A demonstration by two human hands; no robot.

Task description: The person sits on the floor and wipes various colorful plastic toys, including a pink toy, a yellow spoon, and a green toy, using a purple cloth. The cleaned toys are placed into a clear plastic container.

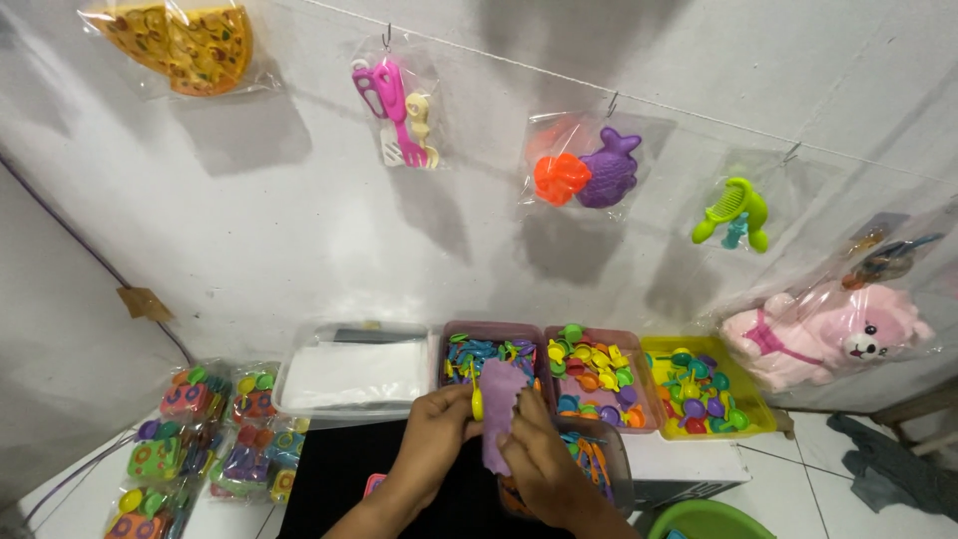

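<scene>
My left hand [431, 435] pinches a small yellow toy piece [477, 400] against a purple toy piece [497, 415]. Gripping that purple piece from the right is my right hand [542, 465]. Both hands hover over a black surface [329, 469], just in front of a row of trays: a dark one [486, 357] with small blue, green and yellow plastic toys, a pink one [599, 377] with mixed coloured pieces and a yellow one [704, 390] with more. A small clear tub [599, 461] of coloured pieces sits under my right hand.
A clear box with white bags [351, 374] stands left of the trays. Bagged toy sets [205, 439] lie at the lower left. On a wall line hang bagged toys: pizza [180, 42], pink utensils [397, 112], purple fish [589, 172], green toy [736, 212], pink plush [828, 334]. A green basin [704, 521] sits below.
</scene>
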